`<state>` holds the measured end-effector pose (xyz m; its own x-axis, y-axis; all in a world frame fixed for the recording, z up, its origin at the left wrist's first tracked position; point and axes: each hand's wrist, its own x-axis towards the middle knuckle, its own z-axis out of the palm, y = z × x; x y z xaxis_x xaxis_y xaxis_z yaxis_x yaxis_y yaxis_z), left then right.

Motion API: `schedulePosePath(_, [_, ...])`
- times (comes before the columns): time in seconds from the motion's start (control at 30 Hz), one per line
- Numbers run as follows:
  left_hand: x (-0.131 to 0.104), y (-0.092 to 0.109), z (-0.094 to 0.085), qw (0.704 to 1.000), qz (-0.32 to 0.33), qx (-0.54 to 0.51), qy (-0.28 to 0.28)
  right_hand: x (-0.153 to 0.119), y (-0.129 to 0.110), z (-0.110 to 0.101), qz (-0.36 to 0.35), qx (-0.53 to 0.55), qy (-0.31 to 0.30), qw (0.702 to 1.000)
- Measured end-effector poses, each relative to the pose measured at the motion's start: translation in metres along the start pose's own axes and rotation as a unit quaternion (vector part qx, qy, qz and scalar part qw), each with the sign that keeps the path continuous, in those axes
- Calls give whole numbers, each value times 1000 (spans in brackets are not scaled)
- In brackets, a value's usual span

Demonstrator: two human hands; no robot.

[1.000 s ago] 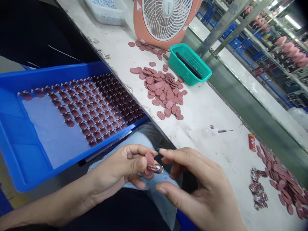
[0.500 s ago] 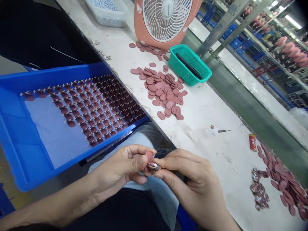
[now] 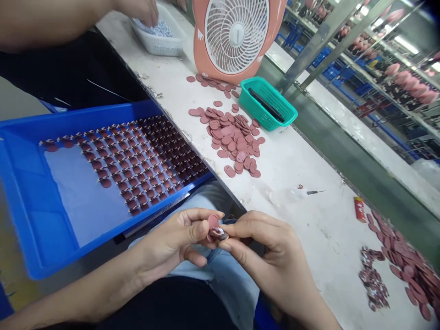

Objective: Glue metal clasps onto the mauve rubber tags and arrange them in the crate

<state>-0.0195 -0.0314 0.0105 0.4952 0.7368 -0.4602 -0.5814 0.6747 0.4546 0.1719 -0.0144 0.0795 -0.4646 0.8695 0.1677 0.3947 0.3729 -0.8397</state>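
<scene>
Left hand [image 3: 184, 231] pinching reddish disc piece [image 3: 213, 222], right of blue tray [image 3: 36, 208]; right hand [image 3: 270, 250], farther right, thumb and forefinger gripping its dark shiny end [image 3: 223, 235]. Apparently adjusting step; next move likely calls for steady left hold, careful right pressure.

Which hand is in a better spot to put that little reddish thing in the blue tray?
Probably the left hand: it is closer to the blue tray and holds the small reddish piece. The right hand, pinching the piece's other side, is farther away.
</scene>
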Motion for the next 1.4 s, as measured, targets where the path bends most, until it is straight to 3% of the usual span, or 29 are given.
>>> schedulePosePath(0.1, [1,3,-1,999,29,35,21,1,3,4,-35,-43,41,998])
schedulePosePath(0.17, [0,4,1,990,95,62,87,1,8,11,-60,-118,89,987])
schedulePosePath(0.3, [0,2,7,956,205,112,180,1,18,34,-150,-268,156,939])
schedulePosePath(0.43, [-1,4,7,948,218,133,191,7,28,55,-213,-317,170,908])
schedulePosePath(0.67, [-5,9,-12,923,226,181,254,25,31,82,-204,-287,142,925])
schedulePosePath(0.77, [-9,16,-44,871,240,258,342,21,23,87,-249,-268,143,919])
schedulePosePath(0.87, [-22,35,-98,803,248,325,434,7,22,83,-263,-251,162,917])
schedulePosePath(0.93, [-35,50,-137,742,247,378,495,-2,29,77,-246,-248,179,920])
schedulePosePath(1.0, [-48,64,-170,688,226,447,525,-12,40,71,-226,-252,188,922])
schedulePosePath(1.07, [-58,72,-194,651,204,509,525,-19,52,64,-201,-265,185,925])
schedulePosePath(1.2, [-62,71,-226,606,202,592,492,-28,68,52,-183,-300,183,918])
schedulePosePath(1.4, [-45,61,-280,575,307,634,416,-31,69,45,-159,-310,200,916])
